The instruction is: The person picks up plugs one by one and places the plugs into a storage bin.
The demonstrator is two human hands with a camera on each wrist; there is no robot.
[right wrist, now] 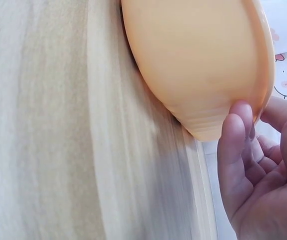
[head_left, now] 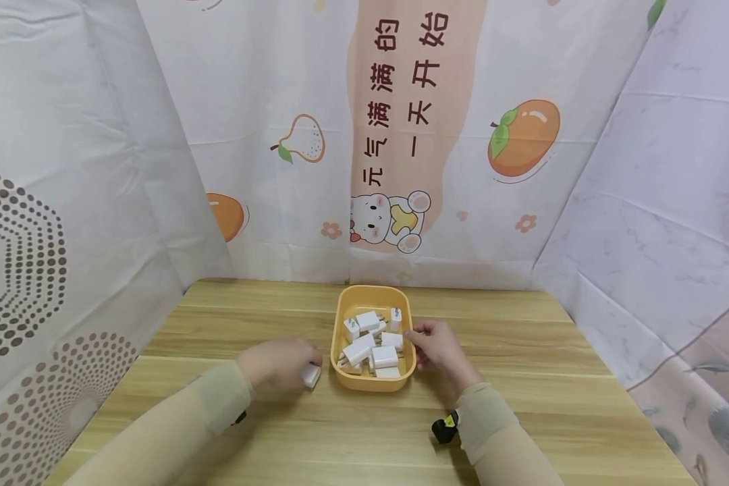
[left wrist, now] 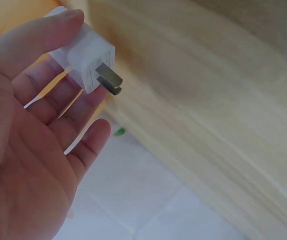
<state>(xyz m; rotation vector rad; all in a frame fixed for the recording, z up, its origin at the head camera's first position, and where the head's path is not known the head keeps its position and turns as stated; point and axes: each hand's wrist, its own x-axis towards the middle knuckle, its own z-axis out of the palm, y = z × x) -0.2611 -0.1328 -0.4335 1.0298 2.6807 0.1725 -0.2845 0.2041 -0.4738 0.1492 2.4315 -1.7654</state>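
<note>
A white charger plug (left wrist: 86,55) with two metal prongs is pinched between the thumb and fingers of my left hand (left wrist: 38,105). In the head view that hand (head_left: 282,364) is left of a yellow plastic basket (head_left: 373,385), with the plug (head_left: 311,375) showing below the fingers. Several more white charger plugs (head_left: 384,356) lie in a jumbled heap inside the basket. My right hand (head_left: 440,351) grips the basket's right rim, thumb over the edge and fingers along the outer wall, as the right wrist view also shows with the hand (right wrist: 263,185) at the basket wall (right wrist: 198,60).
The basket stands on a wood-grain table (head_left: 492,317) near its far side. Printed curtains (head_left: 267,81) hang behind the table and on both sides. A small black device (head_left: 445,428) is strapped at the right wrist, near the sleeve.
</note>
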